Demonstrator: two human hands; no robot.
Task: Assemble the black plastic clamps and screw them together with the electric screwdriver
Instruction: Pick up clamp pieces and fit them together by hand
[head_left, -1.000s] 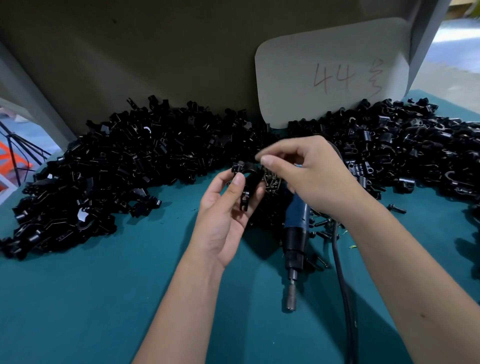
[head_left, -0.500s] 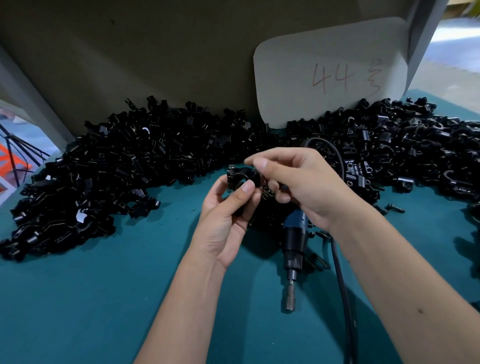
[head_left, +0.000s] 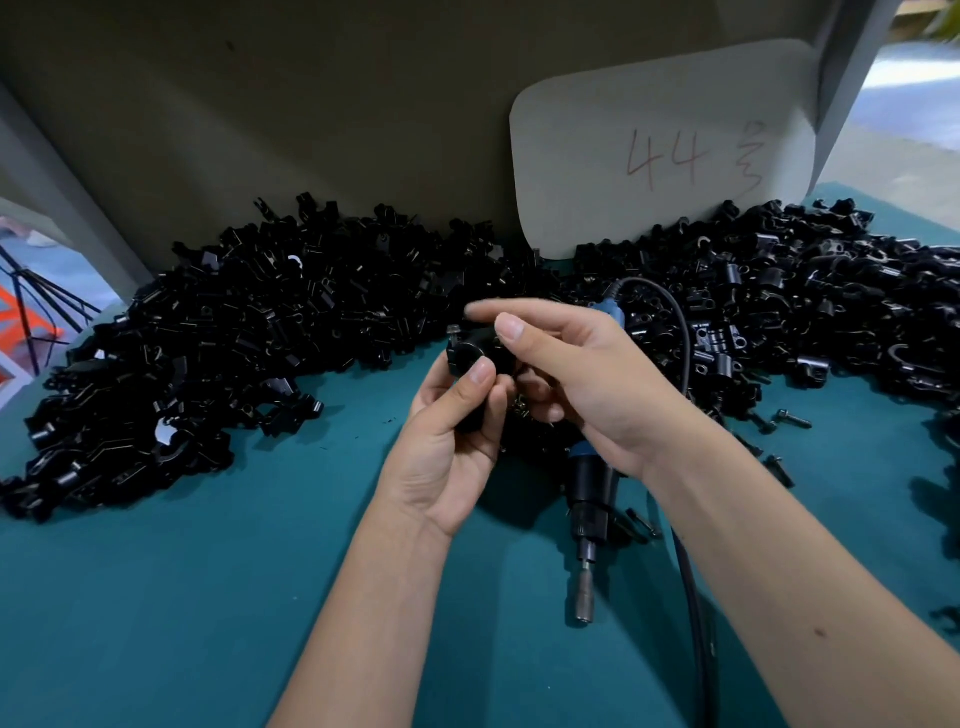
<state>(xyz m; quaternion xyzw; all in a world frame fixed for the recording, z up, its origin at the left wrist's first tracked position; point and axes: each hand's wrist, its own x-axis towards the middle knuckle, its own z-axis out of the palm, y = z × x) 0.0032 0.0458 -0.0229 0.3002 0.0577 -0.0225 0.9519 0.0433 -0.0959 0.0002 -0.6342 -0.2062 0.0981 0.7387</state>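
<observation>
1. Black clamp (head_left: 470, 358), above the teal surface (head_left: 156, 597), sits half-hidden in the left hand (head_left: 449, 441), whose grip is curled round it.
2. Right hand (head_left: 582, 384): blurred fingertips at the clamp; grip unclear.
3. Electric screwdriver (head_left: 589, 499) lies partly covered.

A table (head_left: 156, 623) stands against a back panel (head_left: 311, 104). A long heap of clamp parts (head_left: 234, 364) lies along the panel's foot on the left, and a second heap (head_left: 779, 301) lies on the right. A card (head_left: 660, 140) leans on the panel behind and between them. In front of the heaps, near the middle, the left hand (head_left: 447, 447) holds a clamp (head_left: 470, 364); the right hand (head_left: 582, 379) is just beside it. An electric screwdriver (head_left: 589, 499) lies on the table below the right hand, tip toward the viewer, its cord (head_left: 685, 364) looping to its right. Loose screws (head_left: 789, 418) lie further right.
</observation>
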